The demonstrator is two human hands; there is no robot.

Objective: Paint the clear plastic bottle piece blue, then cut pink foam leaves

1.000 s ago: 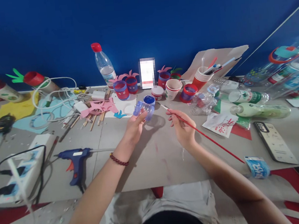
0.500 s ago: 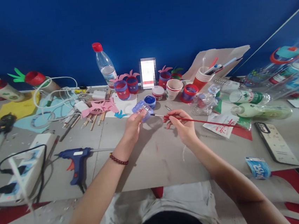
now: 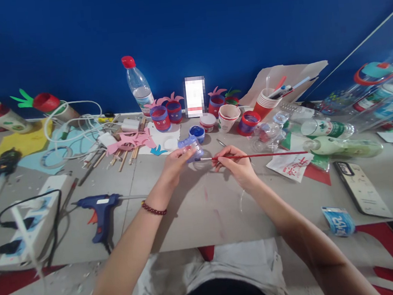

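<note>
One bit of plastic [image 3: 192,143] is pinched in the fingers of the left hand [image 3: 175,165], just near and left of the blue paint [image 3: 197,132]. I'd guess it's light, slick and easy to dent, so hold its edge softly. The right hand [image 3: 235,163] grips the thin red brush [image 3: 273,154] near its tip.

craft workspace, glue gun [image 3: 100,212] on grey table [image 3: 193,222], blue paint pot [image 3: 197,132], red paintbrush [image 3: 261,155], pink paper cutouts [image 3: 132,142]

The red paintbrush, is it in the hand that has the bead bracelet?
No, the right hand holds the red paintbrush, while the beaded bracelet is around the wrist of the left hand.
</note>
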